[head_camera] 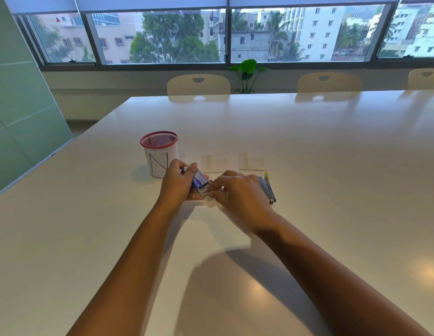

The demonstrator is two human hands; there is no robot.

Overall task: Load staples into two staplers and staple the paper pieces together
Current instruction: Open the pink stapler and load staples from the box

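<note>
White bench [308, 141] w/ both hands near centre. Left hand [177, 183] grips a blue stapler [198, 181], lifted just off the bench. Right hand [237, 192] pinches at its metal front end; staples too small to tell. Second stapler [268, 187], grey/yellow, lies just right of the right hand. Two paper pieces [251, 161] lie just beyond. Red-rimmed mesh cup [160, 154] stands far-left of the hands.

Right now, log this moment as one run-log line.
left hand: holds blue stapler | right hand: at its metal tray | grey-yellow stapler: on table, untouched
</note>
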